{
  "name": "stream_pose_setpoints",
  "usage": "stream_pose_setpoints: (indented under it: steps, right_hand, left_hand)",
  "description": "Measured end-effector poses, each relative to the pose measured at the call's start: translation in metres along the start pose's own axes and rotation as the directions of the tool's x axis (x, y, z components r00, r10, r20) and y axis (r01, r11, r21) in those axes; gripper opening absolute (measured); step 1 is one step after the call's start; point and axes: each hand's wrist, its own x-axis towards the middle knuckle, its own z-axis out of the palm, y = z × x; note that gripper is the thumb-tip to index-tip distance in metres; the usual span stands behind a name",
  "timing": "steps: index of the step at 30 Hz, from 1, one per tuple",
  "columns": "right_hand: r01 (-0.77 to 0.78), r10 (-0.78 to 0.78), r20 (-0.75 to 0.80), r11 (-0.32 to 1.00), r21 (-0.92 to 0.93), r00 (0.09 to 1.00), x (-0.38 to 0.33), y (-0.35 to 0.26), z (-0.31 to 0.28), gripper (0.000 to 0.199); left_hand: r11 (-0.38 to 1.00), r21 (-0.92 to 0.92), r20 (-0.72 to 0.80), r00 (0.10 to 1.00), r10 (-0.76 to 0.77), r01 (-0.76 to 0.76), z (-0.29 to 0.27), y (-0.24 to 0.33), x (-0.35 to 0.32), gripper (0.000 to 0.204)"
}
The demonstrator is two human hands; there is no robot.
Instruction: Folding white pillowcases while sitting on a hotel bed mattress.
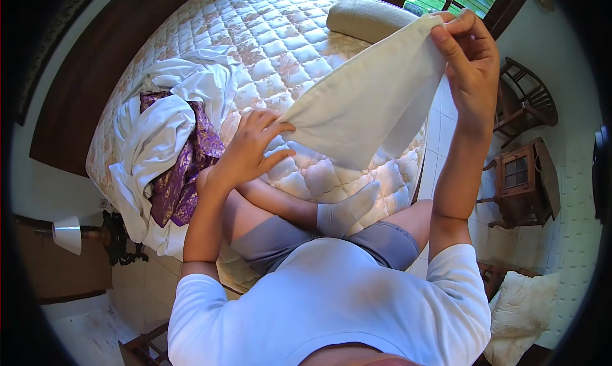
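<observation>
A plain off-white cloth (363,104) is partly lifted off the quilted mattress (274,53). Its raised far corner is pinched between the thumb and fingers of my right hand (470,63), high at the right. From there the cloth slopes down to the left, its upper edge nearly straight. At its lower left corner lies my left hand (255,143), palm down, fingers spread and thumb apart. The index fingertip touches the cloth there. The lowest part of the cloth hangs close to the mattress, near my socked foot (347,210).
Crumpled white sheets (153,130) and a purple patterned fabric (191,168) lie on the bed at left. A rolled beige bundle (370,20) rests at the far edge. Beyond the bed's right side stand a wooden chair (526,98) and a small cabinet (519,178). A lamp (67,234) is at left.
</observation>
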Motion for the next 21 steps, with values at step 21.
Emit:
stream_pose_setpoints:
  steps: [21]
  right_hand:
    - [0.067, -0.030, 0.085, 0.877, -0.475, 0.996, -0.057, -0.098, -0.101, 0.020]
  left_hand:
    - [0.918, -0.343, -0.498, 0.867, 0.001, -0.198, -0.154, 0.035, 0.012, 0.021]
